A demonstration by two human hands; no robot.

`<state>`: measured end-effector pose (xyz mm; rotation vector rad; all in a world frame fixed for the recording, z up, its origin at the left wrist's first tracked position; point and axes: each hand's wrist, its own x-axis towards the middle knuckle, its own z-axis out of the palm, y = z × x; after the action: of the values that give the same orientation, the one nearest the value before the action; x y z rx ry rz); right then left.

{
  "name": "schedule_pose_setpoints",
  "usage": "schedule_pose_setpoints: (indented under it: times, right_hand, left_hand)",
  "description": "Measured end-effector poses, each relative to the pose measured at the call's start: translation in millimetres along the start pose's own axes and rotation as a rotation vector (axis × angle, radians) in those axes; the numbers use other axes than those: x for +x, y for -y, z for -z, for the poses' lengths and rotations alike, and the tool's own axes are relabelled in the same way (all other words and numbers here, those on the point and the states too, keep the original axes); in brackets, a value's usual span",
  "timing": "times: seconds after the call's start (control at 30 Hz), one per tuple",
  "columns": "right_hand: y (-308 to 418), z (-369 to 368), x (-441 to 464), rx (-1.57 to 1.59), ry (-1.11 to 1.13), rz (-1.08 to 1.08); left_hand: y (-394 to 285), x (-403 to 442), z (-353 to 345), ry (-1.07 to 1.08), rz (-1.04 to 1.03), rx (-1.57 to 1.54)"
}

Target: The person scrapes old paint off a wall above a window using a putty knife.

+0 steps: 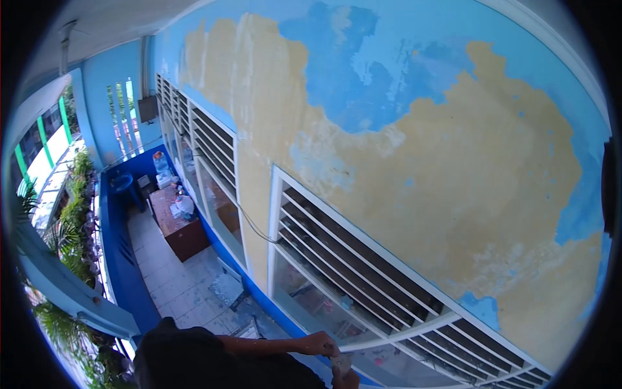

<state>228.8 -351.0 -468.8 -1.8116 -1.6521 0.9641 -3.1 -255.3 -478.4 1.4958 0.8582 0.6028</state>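
Observation:
Low in the head view, a bare forearm leads out of a black sleeve to my left hand (319,344), whose fingers are closed. Just below it my right hand (347,380) shows in part at the bottom edge, also closed. Between the two is a small pale grey, flat-looking piece (340,363), which both hands seem to grip. Its kind is too small and blurred to make out. Both hands are in front of the lower window panes, below the louvred window (363,259).
Peeling blue paint bares a tan wall (427,188) above the windows. A cable (254,227) hangs between the windows. On the walkway stand a brown desk (175,223) with things on it, a pale chair (228,285) and a blue basin (121,182). Plants (76,220) line the left side.

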Motion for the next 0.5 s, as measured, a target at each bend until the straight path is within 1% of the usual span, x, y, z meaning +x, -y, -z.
schedule_pose_setpoints:
  times: [0.03,0.1,0.13,0.23,0.27,0.3,0.37,0.43,0.5]
  right_hand:
    - [5,6,4,-0.03,0.008,0.071]
    - [9,16,19,-0.083,0.016,0.208]
    - [-1,9,23,-0.17,-0.036,0.24]
    - [31,28,34,-0.145,0.12,0.186]
    - [27,22,40,-0.098,0.119,0.147]
    - [23,20,43,-0.121,0.169,0.126]
    - [64,33,34,-0.177,0.262,0.078]
    - [53,26,46,-0.205,0.341,-0.024]
    - [32,11,61,-0.227,0.417,-0.132]
  left_hand:
    - [1,1,5,0.006,0.002,-0.027]
    - [-6,3,7,-0.066,0.079,-0.145]
    - [-9,4,9,-0.103,0.116,-0.203]
    - [-5,9,11,-0.186,0.073,-0.449]
    - [-6,9,15,-0.186,0.069,-0.425]
    - [-7,9,18,-0.184,0.063,-0.402]
    - [-13,9,21,-0.19,0.056,-0.321]
    - [-17,4,27,-0.204,0.058,-0.195]
    - [-15,0,27,-0.213,0.032,-0.215]
